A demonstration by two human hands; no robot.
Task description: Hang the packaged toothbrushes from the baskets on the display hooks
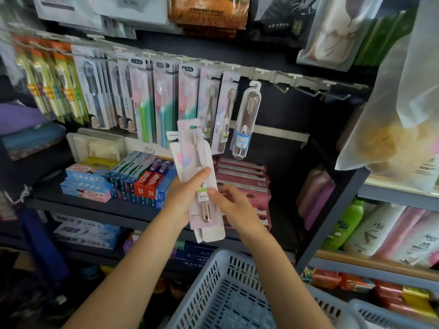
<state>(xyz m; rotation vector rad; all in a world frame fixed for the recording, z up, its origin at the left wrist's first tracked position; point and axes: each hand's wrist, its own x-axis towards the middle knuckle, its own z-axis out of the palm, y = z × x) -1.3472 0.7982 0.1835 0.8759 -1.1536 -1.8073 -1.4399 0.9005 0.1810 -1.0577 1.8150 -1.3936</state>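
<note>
As left hand (184, 198) grips toothbrush packs (199, 176), "Nilugate" tag (173, 136) behind

Hands: 2. Held toothbrush packs (199, 176): at least 2, fanned. Baskets (228, 293): 2 visible. Clear-case toothbrush (245, 122) hanging: 1.

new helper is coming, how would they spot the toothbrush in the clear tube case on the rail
Follow the hook rail rightward past the flat carded toothbrushes. The clear tube case hangs last, just before the empty hooks; it alone is rounded and see-through.
</note>
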